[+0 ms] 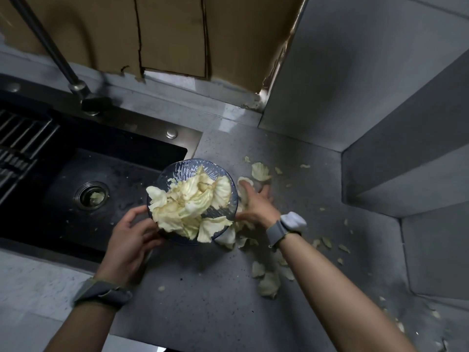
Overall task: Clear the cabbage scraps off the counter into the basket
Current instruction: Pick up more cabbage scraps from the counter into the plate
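The left hand (132, 237) is gripping the basket (177, 170) by its near-left rim, fingers curled round the edge, and is holding it tilted at the corner where counter (203, 301) and sink (101, 161) meet. The right hand (256, 203) is lying just right of the basket, fingers stretched out flat and spread over a few cabbage scraps (245, 182), touching them and grasping nothing. Pale cabbage leaves (187, 204) are heaping inside the basket, some hanging over its near rim. More scraps are lying under the basket's right edge beneath the right wrist, and a loose cluster (269, 284) is sitting nearer the person, right of the basket. Small bits are trailing farther right of the basket. Left of the basket, one piece is sitting in the sink drain (91, 195).
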Tool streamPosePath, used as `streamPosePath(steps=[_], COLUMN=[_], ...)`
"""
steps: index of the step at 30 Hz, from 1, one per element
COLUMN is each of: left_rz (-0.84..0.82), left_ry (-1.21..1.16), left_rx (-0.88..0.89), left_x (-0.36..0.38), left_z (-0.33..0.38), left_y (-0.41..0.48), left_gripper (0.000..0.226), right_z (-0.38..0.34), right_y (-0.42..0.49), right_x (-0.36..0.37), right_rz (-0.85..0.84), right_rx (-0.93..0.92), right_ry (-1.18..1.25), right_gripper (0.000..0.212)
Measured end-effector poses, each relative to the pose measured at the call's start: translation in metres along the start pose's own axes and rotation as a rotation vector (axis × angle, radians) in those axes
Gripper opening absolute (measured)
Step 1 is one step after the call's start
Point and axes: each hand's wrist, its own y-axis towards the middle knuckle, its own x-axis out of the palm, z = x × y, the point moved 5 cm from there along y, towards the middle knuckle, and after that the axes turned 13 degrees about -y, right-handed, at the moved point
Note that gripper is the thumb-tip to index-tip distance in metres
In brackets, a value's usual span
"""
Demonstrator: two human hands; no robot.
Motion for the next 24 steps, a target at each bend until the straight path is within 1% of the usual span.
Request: streamPosePath(steps=[2,5,7,9,12,15,17,18,20,22,24], left_rz=[0.004,0.003,0.001,-0.004,-0.004,0.001,0.003,0.004,0.004,-0.001,-0.003], left_ry=[-0.004,0.004,0.007,0.011,0.014,0.017,0.020,0.023,0.030,0.035,0.031], left_rx=[-0.002,-0.003,-0.005,-0.006,-0.006,-0.006,-0.007,-0.008,-0.009,-0.009,-0.006], left_x=[0.002,0.006,0.009,0.012,0.013,0.013,0.014,0.016,0.016,0.016,0.014], left_z=[0.002,0.002,0.001,0.001,0.001,0.002,0.002,0.001,0.002,0.002,0.003], left_y=[0.001,0.002,0.003,0.003,0.004,0.005,0.006,0.007,0.007,0.008,0.006], left_gripper=[0.043,0.045,0.045,0.045,0.043,0.042,0.042,0.042,0.042,0.040,0.038], right_z=[-0.008,-0.011,-0.010,-0.007,0.005,0.022,0.033,0.037,0.041,0.043,0.044], right_y=[0.000,0.003,0.005,0.004,0.003,0.004,0.009,0.013,0.023,0.035,0.043], right_x=[0.001,-0.003,-0.008,-0.014,-0.031,-0.055,-0.069,-0.075,-0.077,-0.074,-0.070], right_rz=[0.049,0.083,0.111,0.148,0.267,0.427,0.473,0.464,0.391,0.308,0.221], right_rx=[-0.009,-0.031,-0.105,-0.171,-0.188,-0.139,-0.113,-0.113,-0.125,-0.142,-0.147], right_ry=[-0.030,0.058,0.086,0.093,0.145,0.274,0.303,0.283,0.187,0.069,0.004], right_gripper=[0.089,0.066,0.055,0.050,0.052,0.050,0.049,0.049,0.051,0.061,0.075])
